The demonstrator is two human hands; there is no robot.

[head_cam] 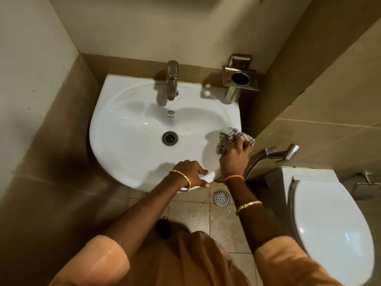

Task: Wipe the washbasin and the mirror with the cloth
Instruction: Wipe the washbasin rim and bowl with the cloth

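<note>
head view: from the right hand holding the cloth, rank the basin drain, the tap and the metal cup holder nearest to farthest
Measured from the right hand, which grips the cloth:
1. Basin drain, to its left in the bowl's middle.
2. Metal cup holder, straight beyond it on the back wall.
3. Tap, at the back rim, off to the left.

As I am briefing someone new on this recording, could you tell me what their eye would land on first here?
The white washbasin fills the middle of the view, with its steel tap at the back. At its right rim the right hand presses a checked cloth onto the porcelain, while the left hand grips the front edge. A closed white toilet sits at lower right.
</note>
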